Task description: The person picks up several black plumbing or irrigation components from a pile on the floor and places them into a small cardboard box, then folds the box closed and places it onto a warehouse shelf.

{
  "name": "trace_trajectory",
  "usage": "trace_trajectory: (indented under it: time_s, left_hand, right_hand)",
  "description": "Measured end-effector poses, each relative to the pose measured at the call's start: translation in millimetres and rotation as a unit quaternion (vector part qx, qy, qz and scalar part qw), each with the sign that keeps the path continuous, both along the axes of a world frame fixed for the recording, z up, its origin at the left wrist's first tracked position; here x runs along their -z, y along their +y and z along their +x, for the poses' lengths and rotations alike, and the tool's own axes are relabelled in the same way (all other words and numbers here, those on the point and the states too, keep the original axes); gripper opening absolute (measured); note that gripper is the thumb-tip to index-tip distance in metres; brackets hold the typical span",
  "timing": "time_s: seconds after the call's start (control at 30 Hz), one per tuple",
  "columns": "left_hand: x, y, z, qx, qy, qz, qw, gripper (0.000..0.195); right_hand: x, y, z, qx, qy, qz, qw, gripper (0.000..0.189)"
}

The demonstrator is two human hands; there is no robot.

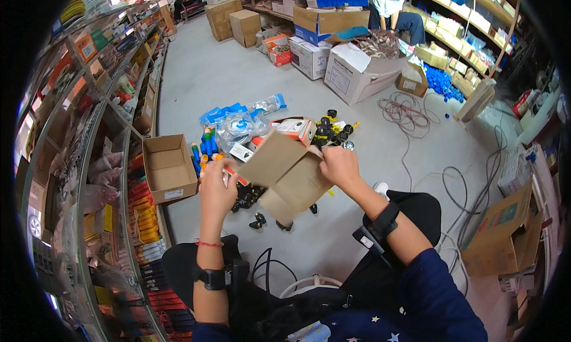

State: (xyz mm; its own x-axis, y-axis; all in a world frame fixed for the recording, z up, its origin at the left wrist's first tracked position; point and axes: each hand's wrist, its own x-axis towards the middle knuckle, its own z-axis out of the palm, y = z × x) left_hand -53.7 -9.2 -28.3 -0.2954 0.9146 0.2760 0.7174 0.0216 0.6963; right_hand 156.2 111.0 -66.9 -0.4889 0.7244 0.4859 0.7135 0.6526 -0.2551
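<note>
A small cardboard carton (290, 172) is held opened out above the floor, its plain brown inside facing up and slightly blurred. My right hand (340, 165) grips its upper right edge. At the left edge, the bent fingers of my left hand (217, 188) hold an orange-edged flap. Beneath the carton lie small black fittings (250, 197), partly hidden by it. Just beyond, an orange and white carton (294, 127) rests beside a heap of black and yellow parts (328, 130).
An open, empty cardboard box (167, 168) stands by the stocked shelving (111, 101) on my left. Blue-and-clear plastic bags (238, 121) lie ahead. Cables (477, 199) trail across the floor at right, near a large carton (499, 235). A person (392, 11) sits at the back right.
</note>
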Motion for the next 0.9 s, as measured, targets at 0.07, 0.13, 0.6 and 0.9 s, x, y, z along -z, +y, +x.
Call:
trace_trajectory:
  time_s: [0.07, 0.13, 0.6, 0.9]
  left_hand:
    - [7.8, 3.9, 6.0, -0.124, 0.177, 0.128, 0.968, 0.023]
    - [10.9, 2.5, 11.8, -0.062, 0.129, 0.064, 0.988, 0.025]
    - [41.7, 16.3, 17.4, -0.047, 0.003, -0.043, 0.998, 0.024]
    - [135.2, 23.4, 0.9, 0.119, -0.254, -0.283, 0.917, 0.034]
  right_hand:
    - [12.2, 5.3, 5.5, 0.08, -0.079, -0.069, 0.991, 0.009]
    - [11.4, 4.2, 5.6, 0.095, -0.079, -0.097, 0.988, 0.008]
    - [16.3, -3.5, -4.8, -0.005, 0.12, -0.268, 0.956, 0.021]
    - [108.3, -0.1, 27.8, 0.101, -0.034, -0.238, 0.965, 0.022]
